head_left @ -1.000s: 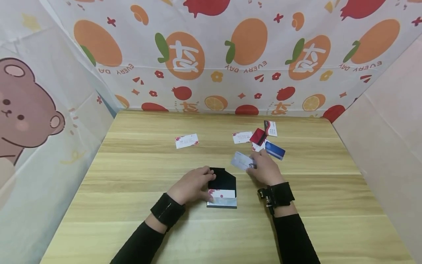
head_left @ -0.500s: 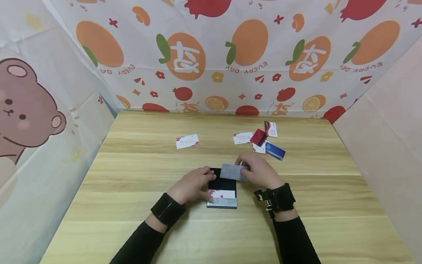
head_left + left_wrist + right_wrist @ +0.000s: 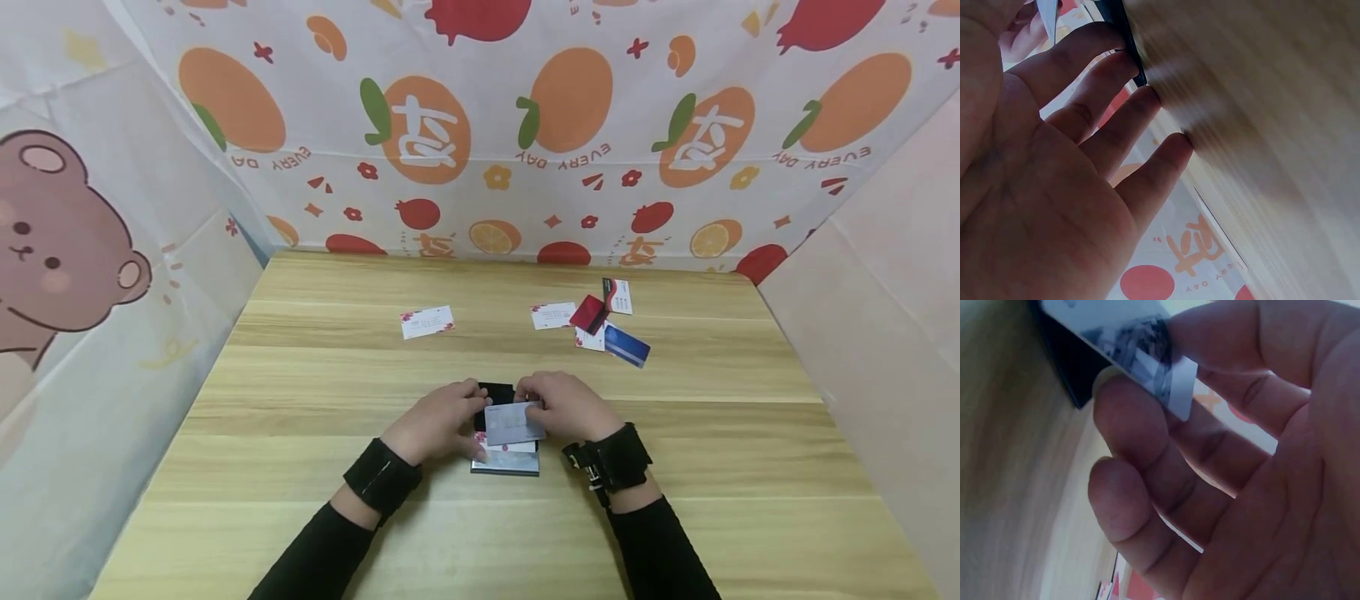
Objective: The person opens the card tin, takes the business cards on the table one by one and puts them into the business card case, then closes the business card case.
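Note:
A black card holder (image 3: 496,393) lies with its flap folded back on the table, a white card with pink flowers (image 3: 517,447) in its silvery lower pocket (image 3: 513,462). My left hand (image 3: 435,421) rests at its left side, thumb on the lower pocket and fingers by the flap. In the left wrist view those fingers (image 3: 1125,134) are fairly straight, with tips on the holder's edge and the table. My right hand (image 3: 573,408) pinches a pale grey-blue card (image 3: 508,423) by its right end, over the holder. The right wrist view shows this card (image 3: 1141,347) tilted between thumb and fingers.
Behind the hands lie a flowered white card (image 3: 427,322) on the left and, further right, another white card (image 3: 552,315), a red card (image 3: 588,314), a blue card (image 3: 627,346) and a black-and-white card (image 3: 618,296). A printed cloth (image 3: 480,183) hangs behind the table.
My right hand has lifted the grey-blue card from beside the other cards and brought it left and nearer, over the holder. My left hand stays at the holder.

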`<state>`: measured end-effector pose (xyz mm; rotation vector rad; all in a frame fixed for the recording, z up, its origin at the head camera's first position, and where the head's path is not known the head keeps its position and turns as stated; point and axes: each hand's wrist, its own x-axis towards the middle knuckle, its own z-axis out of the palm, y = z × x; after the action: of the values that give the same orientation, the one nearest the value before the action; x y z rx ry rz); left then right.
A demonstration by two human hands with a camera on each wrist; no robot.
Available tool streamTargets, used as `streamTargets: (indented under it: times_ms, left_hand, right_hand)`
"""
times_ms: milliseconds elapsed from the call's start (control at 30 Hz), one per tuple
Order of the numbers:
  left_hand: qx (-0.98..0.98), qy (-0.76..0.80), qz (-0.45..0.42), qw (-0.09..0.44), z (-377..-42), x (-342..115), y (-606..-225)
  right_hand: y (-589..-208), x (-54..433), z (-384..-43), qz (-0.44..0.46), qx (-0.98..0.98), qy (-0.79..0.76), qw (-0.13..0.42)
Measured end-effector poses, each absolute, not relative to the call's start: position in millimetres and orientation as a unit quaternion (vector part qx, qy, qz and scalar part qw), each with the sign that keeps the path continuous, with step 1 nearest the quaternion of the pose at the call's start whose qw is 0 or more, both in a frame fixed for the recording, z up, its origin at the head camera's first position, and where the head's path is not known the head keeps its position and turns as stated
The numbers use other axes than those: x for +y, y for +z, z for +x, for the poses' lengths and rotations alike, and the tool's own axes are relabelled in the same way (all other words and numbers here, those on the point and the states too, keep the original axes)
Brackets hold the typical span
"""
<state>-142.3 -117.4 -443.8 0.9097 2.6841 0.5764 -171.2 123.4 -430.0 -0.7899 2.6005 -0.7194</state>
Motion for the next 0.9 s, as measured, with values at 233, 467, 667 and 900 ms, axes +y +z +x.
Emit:
streamTargets:
  times_ms: [233, 467, 667, 900]
  left_hand:
    - [0.921, 0.199, 0.315, 0.119, -141, -117, -443]
    - [0.919, 0.203, 0.320, 0.112, -140, -118, -444]
    - [0.915, 0.211, 0.325, 0.108, -140, -120, -443]
    - [0.916, 0.209, 0.326, 0.106, -140, -119, -442]
  right_hand:
    - [-431, 115, -169, -0.281, 0.912, -0.244, 0.172]
    - [-434, 110, -167, -0.287, 0.905, -0.237, 0.205]
    - [-435, 108, -165, -0.294, 0.904, -0.223, 0.216]
    - [-438, 106, -164, -0.298, 0.905, -0.207, 0.222]
